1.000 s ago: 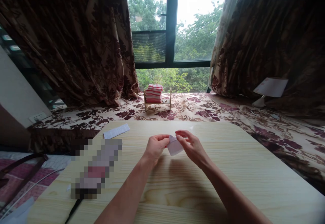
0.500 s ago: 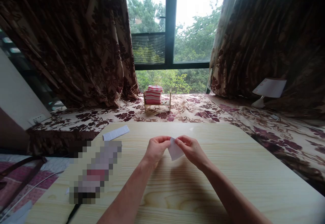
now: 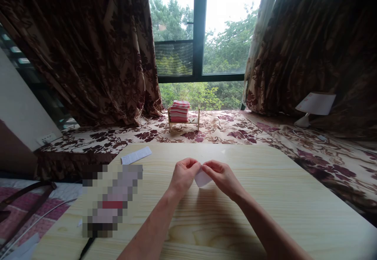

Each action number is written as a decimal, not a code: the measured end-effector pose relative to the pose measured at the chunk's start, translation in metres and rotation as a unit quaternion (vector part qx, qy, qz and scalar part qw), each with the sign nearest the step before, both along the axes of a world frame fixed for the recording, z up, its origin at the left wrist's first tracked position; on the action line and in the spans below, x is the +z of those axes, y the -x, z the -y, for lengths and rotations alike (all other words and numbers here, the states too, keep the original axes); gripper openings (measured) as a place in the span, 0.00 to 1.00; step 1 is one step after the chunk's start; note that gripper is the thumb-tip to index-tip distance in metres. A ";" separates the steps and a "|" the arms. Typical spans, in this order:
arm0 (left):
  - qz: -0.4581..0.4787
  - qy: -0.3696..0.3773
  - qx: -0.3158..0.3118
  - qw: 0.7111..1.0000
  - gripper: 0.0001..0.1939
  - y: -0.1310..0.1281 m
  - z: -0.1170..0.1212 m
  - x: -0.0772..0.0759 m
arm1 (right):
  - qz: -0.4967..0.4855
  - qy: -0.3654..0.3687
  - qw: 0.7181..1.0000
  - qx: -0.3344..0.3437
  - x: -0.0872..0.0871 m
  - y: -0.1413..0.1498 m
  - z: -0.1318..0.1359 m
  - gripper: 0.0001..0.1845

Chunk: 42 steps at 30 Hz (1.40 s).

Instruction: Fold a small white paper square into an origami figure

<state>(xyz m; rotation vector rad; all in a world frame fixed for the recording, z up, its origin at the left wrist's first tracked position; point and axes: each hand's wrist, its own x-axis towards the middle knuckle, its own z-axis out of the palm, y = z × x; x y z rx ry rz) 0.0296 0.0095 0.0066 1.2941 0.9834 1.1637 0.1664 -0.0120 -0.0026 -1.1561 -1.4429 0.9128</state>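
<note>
A small white slip of paper (image 3: 202, 178) hangs between both hands just above the pale wooden table (image 3: 279, 209). My left hand (image 3: 183, 175) pinches its left top corner with curled fingers. My right hand (image 3: 221, 175) pinches its right top edge, thumb and forefinger pressed together. The two pinches almost touch over the paper's top. Only the lower part of the slip shows below the fingers.
A long white paper strip (image 3: 136, 155) lies at the table's far left edge. A blurred-out object (image 3: 112, 199) sits on the left of the table. Beyond, a patterned bench holds a small wooden rack with folded striped cloths (image 3: 179, 111) and a white lamp (image 3: 314, 106).
My hands have drawn closer together over the paper, so less of the slip shows between them than one second ago. The view has shifted slightly.
</note>
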 end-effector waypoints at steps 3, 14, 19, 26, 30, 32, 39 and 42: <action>-0.007 -0.005 -0.006 1.000 0.09 -0.001 0.000 0.000 | 0.002 0.001 1.000 -0.011 0.001 0.000 0.000 0.15; -0.069 -0.020 -0.030 0.997 0.12 -0.002 -0.005 -0.008 | -0.042 0.023 0.997 -0.056 -0.007 -0.016 -0.010 0.15; -0.082 -0.037 -0.024 0.996 0.12 0.000 -0.005 -0.007 | -0.051 0.036 0.997 -0.041 -0.006 -0.016 -0.008 0.16; -0.071 -0.057 0.001 0.996 0.10 -0.001 -0.004 -0.005 | -0.045 0.047 0.998 -0.001 -0.002 -0.006 -0.003 0.15; -0.057 -0.049 0.023 0.997 0.10 -0.003 -0.003 -0.006 | -0.045 0.047 0.998 0.008 -0.003 -0.001 -0.003 0.14; -0.046 -0.045 0.036 0.997 0.09 -0.003 -0.003 -0.007 | -0.048 0.044 0.998 0.007 -0.003 -0.001 -0.004 0.15; -0.026 -0.054 0.068 0.996 0.10 0.003 -0.009 -0.005 | -0.048 0.011 0.998 -0.050 -0.002 -0.016 -0.009 0.16; -0.023 -0.057 0.048 0.997 0.10 0.003 -0.010 -0.006 | -0.040 -0.004 0.998 -0.057 -0.001 -0.016 -0.008 0.16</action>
